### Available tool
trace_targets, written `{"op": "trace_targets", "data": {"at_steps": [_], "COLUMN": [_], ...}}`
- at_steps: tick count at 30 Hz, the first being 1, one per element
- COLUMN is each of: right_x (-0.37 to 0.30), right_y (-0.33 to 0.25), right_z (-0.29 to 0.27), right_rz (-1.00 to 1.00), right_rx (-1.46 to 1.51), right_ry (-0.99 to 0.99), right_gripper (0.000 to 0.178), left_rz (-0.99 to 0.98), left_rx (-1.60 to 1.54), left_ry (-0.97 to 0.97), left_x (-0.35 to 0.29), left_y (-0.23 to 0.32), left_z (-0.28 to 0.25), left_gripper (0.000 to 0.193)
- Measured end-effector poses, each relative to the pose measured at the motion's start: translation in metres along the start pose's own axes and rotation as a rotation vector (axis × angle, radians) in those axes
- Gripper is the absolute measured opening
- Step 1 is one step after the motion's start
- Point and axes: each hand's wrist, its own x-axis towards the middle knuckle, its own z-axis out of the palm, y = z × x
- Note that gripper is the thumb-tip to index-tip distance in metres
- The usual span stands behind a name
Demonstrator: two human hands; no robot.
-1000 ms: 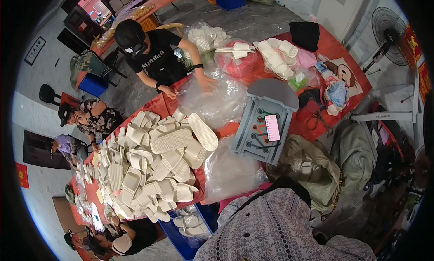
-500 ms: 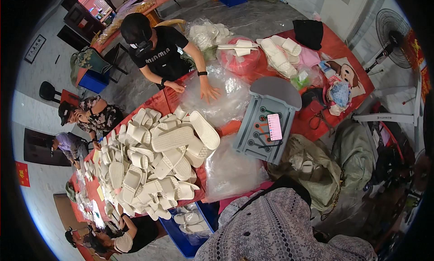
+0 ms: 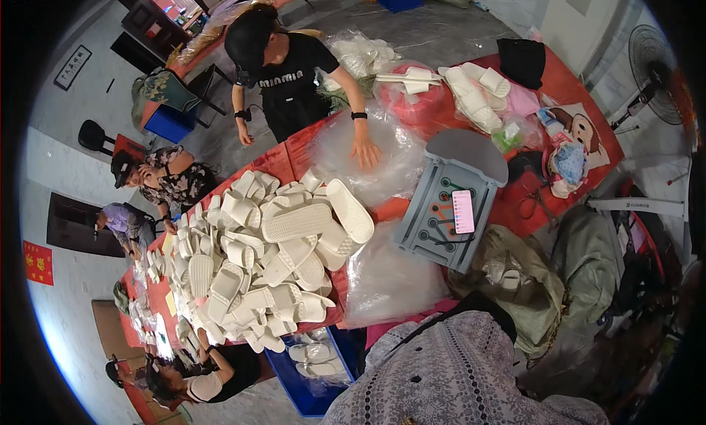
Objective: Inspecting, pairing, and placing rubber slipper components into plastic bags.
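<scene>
Neither of my hands shows; only my grey patterned garment [image 3: 434,366] fills the lower edge. Nearest to me on the red table lies a stack of clear plastic bags [image 3: 390,285]. Left of it rises a big heap of cream slippers [image 3: 250,256], loose and overlapping, some sole up. Right of the bags sits a grey plastic case [image 3: 419,241] with a printed tool pattern, and a phone [image 3: 463,211] with its screen lit rests on it. Across the table a co-worker in black presses one hand [image 3: 365,149] on another pile of clear bags [image 3: 338,156].
A blue crate [image 3: 287,384] with bagged slippers stands below the table's near edge. Woven sacks [image 3: 522,278] stand at right, near a fan [image 3: 654,79]. More slippers [image 3: 471,97] and a cloth bag [image 3: 566,160] lie at the far right. Other people [image 3: 169,178] sit along the left.
The whole view has shifted, so everything sits a little farther right. The co-worker in black has drawn one hand back from the bags, and it hangs beside the body; the other stays on the pile.
</scene>
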Motion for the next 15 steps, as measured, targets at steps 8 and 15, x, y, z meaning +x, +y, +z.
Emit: {"op": "trace_targets", "data": {"at_steps": [8, 15], "right_x": [0.013, 0.016], "right_y": [-0.008, -0.008], "right_z": [-0.011, -0.008], "right_rz": [-0.005, 0.016], "right_rx": [-0.087, -0.123], "right_ry": [-0.052, -0.094], "right_gripper": [0.04, 0.04], "left_rz": [-0.002, -0.03], "left_rx": [-0.061, -0.101], "left_ry": [0.052, 0.06], "left_x": [-0.016, -0.026], "left_y": [-0.006, -0.008], "left_z": [-0.001, -0.003], "left_gripper": [0.037, 0.038]}}
